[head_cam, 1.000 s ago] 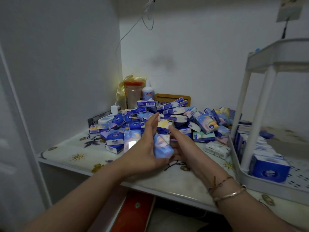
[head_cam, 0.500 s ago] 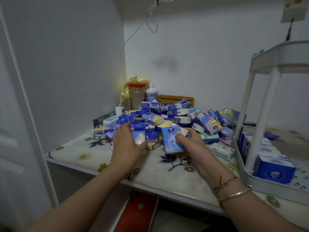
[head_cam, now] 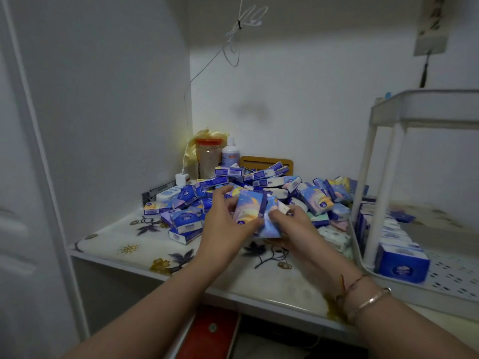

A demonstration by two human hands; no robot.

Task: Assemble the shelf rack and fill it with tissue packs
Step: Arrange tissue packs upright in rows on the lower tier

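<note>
A heap of small blue and purple tissue packs [head_cam: 261, 181] covers the back of the flower-patterned tabletop [head_cam: 129, 244]. In front of the heap my left hand [head_cam: 224, 224] grips an upright blue pack [head_cam: 248, 207], thumb at its lower edge. My right hand [head_cam: 293, 224] holds a second blue pack [head_cam: 270, 221] pressed against the first. The white shelf rack [head_cam: 373, 174] stands at the right. Its lower tray [head_cam: 453, 278] carries a row of blue packs [head_cam: 401, 263] along its left side.
A clear jar with an orange lid [head_cam: 208, 158], a white bottle [head_cam: 230, 154] and a brown wooden piece [head_cam: 267, 163] stand behind the heap. A white charger [head_cam: 182, 179] with a cable sits by the left wall. A red object [head_cam: 207, 332] lies under the table.
My left hand has lifted a pack from the heap and brought it against the pack in my right hand. The view has shifted a little to the left.
</note>
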